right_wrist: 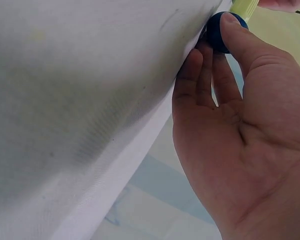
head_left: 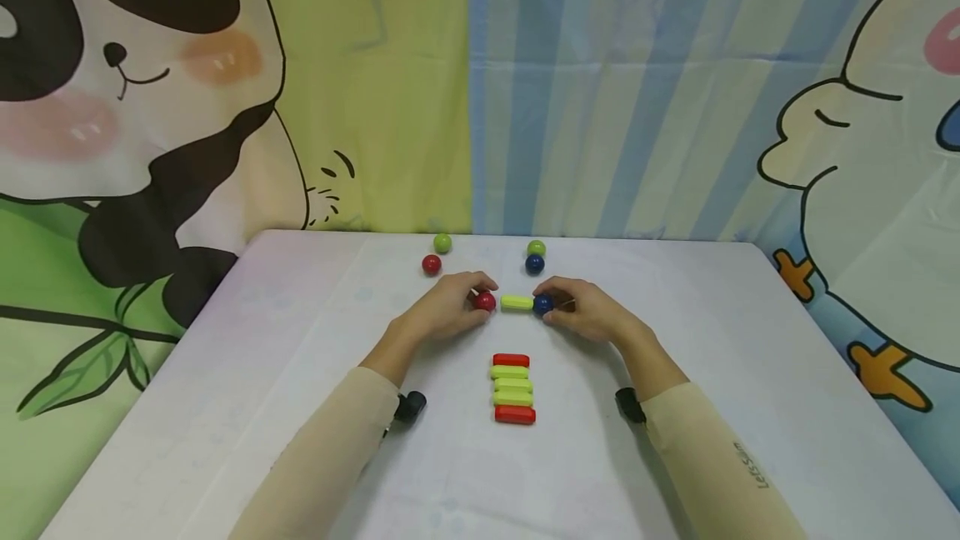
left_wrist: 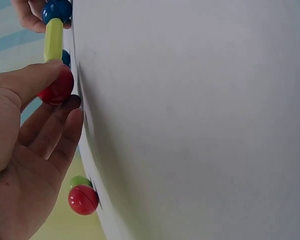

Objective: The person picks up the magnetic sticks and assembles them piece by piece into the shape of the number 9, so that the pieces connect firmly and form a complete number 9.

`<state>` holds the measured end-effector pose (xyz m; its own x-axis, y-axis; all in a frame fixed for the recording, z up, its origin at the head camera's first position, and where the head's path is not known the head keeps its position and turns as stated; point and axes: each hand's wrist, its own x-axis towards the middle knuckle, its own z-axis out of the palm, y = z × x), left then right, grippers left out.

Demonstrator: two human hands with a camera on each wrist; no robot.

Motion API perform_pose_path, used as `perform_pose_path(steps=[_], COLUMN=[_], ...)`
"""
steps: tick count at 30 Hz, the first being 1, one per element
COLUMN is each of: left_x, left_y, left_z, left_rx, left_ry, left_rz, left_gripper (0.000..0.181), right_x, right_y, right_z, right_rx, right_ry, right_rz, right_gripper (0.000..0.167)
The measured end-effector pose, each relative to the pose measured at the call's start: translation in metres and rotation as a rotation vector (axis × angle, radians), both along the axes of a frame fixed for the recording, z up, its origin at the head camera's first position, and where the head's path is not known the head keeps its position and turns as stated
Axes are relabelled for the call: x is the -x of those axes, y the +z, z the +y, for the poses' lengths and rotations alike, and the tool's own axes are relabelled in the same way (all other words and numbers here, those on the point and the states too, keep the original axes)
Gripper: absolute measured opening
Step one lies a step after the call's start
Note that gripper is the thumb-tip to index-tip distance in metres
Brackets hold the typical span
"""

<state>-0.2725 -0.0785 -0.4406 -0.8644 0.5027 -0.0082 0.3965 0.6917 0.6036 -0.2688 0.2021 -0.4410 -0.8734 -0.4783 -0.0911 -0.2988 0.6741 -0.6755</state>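
Note:
My left hand (head_left: 448, 307) pinches a glossy red ball (head_left: 485, 302) between thumb and fingers. Opposite it, my right hand (head_left: 588, 309) grips a dark blue ball (head_left: 543, 304). A yellow-green ridged stick (head_left: 517, 303) meets the blue ball at one end and points towards the red one. From above, a narrow gap shows between stick and red ball; the left wrist view has the thumb covering that spot. In the right wrist view, the thumb presses the blue ball (right_wrist: 217, 34) against the fingers, and little of the stick (right_wrist: 245, 7) shows.
Nearer the body, red sticks (head_left: 515, 414) and yellow-green sticks (head_left: 513, 385) lie in a column on the white table (head_left: 300, 407). Behind the hands are a red ball (head_left: 431, 265), a blue ball (head_left: 535, 264) and two green balls (head_left: 442, 243). Printed curtains (head_left: 600, 107) hang beyond.

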Motion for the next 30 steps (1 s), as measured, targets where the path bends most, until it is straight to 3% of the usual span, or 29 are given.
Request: perform_pose_path(steps=[10, 30], left_x=[-0.0009, -0.0034], left_y=[0.0013, -0.0027], left_z=[0.0100, 0.0085], left_rx=[-0.007, 0.015], left_ry=[0.025, 0.050], left_rz=[-0.030, -0.017], left_gripper=[0.044, 0.044], right_x=[-0.0033, 0.0013], right_y=[0.0038, 0.0007], right_z=[0.0008, -0.0036], right_rx=[0.000, -0.029], right_ry=[-0.004, -0.039], right_rz=[0.008, 0.038], right_gripper=[0.039, 0.038])
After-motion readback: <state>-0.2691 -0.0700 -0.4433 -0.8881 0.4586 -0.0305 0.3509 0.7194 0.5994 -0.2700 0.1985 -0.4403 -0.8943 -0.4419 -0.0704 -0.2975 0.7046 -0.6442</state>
